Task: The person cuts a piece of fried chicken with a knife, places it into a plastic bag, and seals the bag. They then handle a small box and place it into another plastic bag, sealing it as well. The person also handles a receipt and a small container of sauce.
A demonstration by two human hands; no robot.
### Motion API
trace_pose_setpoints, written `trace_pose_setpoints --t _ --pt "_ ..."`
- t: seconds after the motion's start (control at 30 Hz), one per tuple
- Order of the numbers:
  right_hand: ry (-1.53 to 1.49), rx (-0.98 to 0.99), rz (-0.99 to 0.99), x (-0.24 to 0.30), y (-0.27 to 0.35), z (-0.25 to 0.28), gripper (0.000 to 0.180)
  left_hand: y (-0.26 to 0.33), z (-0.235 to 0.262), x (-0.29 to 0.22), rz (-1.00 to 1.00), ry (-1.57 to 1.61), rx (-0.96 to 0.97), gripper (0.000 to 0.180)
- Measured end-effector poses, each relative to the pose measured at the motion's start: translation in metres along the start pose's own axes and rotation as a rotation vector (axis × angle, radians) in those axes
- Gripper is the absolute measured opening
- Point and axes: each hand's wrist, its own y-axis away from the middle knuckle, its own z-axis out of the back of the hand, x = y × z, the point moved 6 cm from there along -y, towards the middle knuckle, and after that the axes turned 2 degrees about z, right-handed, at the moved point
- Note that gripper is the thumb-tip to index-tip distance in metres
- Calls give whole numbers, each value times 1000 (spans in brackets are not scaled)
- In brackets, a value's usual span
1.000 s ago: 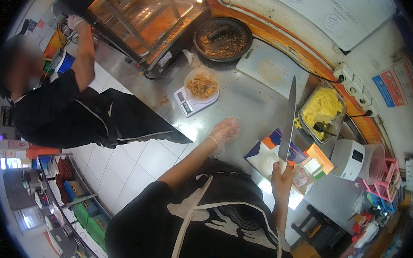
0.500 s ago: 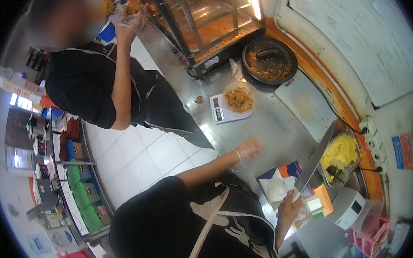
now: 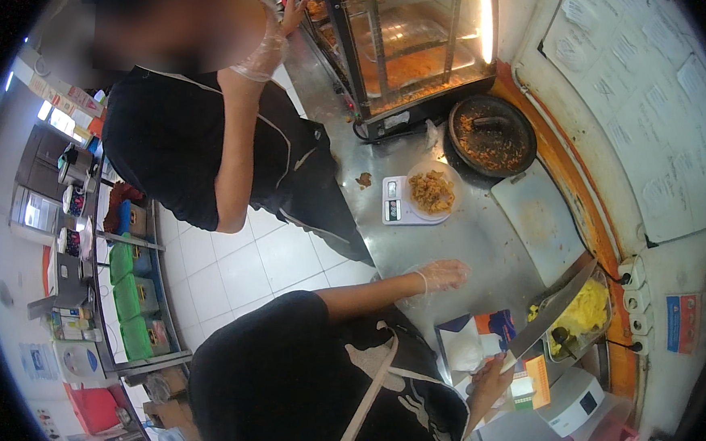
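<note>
My right hand [image 3: 490,384] grips a large kitchen knife [image 3: 554,307] by its pale handle. The long, broad blade points up and to the right, its tip passing in front of a clear tub of yellow food [image 3: 583,315]. Over the bare steel counter [image 3: 480,252] is my left hand [image 3: 445,275], in a clear plastic glove, holding nothing, with its fingers loosely stretched. Beyond it, a white digital scale [image 3: 394,211] carries a round dish of brown fried bits [image 3: 431,192]. A white cutting board [image 3: 537,220] lies farther right.
A dark stone mortar [image 3: 492,136] with a pestle stands beside a lit glass food cabinet [image 3: 412,46]. Printed papers and boxes [image 3: 475,333] lie by my right hand. A co-worker [image 3: 188,142] stands at the left counter edge. Power sockets [image 3: 637,307] line the wall.
The view has shifted, and things sit lower and farther right. My knife blade has tilted farther right. The co-worker's raised gloved hand held a brown food piece earlier; that piece no longer shows.
</note>
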Motion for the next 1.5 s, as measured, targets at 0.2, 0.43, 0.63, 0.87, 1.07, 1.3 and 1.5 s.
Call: trace_pose_setpoints --t 0.2,0.43,0.63,0.87,1.07,1.3,1.5 --pt "-31 26 -18 -1 -5 1 13 4 -1 -7 14 -36 18 39" --pt "65 -40 -23 -9 -11 10 19 -12 -11 12 -206 -193 110 36" --pt "23 -80 -47 4 -12 10 30 -13 -36 -10 -92 -239 139 37" --pt "718 -166 339 88 -74 10 36 -118 -48 -106 -536 -895 -182 47" --pt "451 -169 41 88 -138 2 39 -235 -126 -171 -471 -1214 -1 49" --pt "923 -150 241 78 -194 -8 42 -290 -140 -135 -527 -1282 42 49" --pt "1127 45 239 48 -251 -53 27 -286 -69 -128 -548 -835 169 60"
